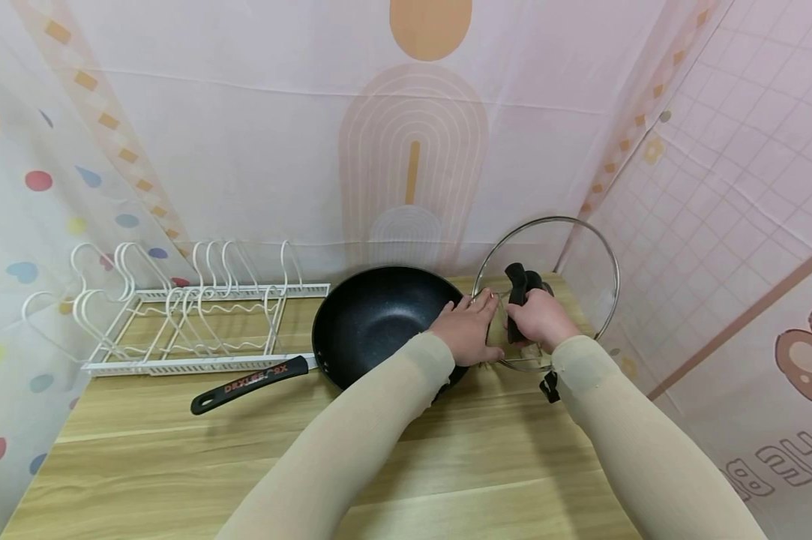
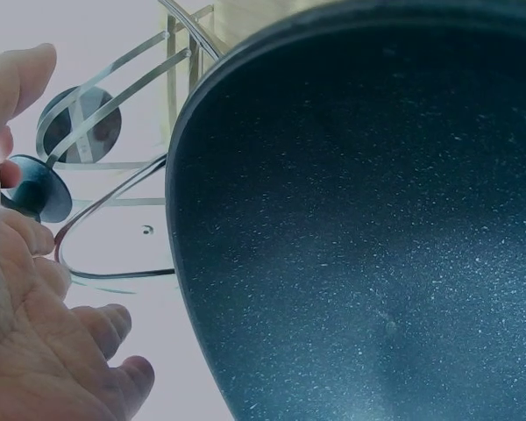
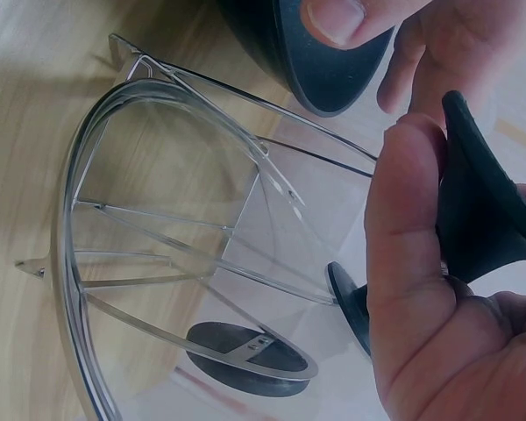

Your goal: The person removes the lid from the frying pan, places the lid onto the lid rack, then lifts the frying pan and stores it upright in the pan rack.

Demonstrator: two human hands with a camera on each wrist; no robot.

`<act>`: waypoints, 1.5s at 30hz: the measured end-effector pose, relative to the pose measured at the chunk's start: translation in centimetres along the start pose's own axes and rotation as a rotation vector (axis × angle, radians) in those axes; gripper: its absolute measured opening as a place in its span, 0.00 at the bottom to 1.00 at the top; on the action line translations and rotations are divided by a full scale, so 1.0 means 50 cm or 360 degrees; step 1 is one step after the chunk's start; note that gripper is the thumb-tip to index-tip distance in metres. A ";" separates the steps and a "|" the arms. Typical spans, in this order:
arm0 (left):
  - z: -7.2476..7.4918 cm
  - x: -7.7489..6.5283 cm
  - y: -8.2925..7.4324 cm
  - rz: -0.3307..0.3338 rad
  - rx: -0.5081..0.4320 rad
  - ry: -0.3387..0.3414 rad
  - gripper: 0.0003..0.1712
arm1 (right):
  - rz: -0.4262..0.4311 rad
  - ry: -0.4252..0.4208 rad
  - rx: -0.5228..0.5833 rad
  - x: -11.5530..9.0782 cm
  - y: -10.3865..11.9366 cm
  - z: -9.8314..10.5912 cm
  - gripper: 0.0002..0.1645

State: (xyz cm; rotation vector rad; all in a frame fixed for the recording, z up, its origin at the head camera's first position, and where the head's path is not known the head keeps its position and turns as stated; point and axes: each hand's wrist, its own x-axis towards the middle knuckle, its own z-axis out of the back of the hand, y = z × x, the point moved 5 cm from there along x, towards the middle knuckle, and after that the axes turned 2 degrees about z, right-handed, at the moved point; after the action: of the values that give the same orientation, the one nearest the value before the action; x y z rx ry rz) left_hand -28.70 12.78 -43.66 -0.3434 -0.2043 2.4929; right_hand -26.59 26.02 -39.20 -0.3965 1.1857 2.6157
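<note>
My right hand [image 1: 543, 319] grips the black knob [image 3: 482, 206] of a large glass lid with a metal rim [image 1: 617, 281]. The lid stands on edge in a metal wire stand, which has a round black disc [image 3: 223, 351] on it. My left hand [image 1: 468, 330] reaches across the right edge of a black wok [image 1: 372, 322], its fingers extended by the near side of the lid. In the left wrist view, those fingers are beside the wok's rim, with the stand behind them. The wok's long black handle [image 1: 250, 384] points left.
A white wire rack [image 1: 210, 364] with several curved hoops stands on the left of the wooden table [image 1: 156, 457], just behind the wok's handle. Patterned curtains [image 1: 271, 150] hang close behind and along both sides. A small black piece [image 1: 549, 387] shows below the lid, beside my right sleeve.
</note>
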 end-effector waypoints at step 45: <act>0.022 -0.069 0.105 0.0104 0.0018 -0.0004 0.57 | 0.0352 -0.0589 -0.0515 -0.047 0.065 0.007 0.37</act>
State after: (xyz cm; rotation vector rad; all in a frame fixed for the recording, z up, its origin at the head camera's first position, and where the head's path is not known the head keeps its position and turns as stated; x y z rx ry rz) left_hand -29.21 6.42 -43.09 -0.3471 -0.1829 2.5579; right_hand -25.49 23.93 -35.93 0.1740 0.7239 2.9052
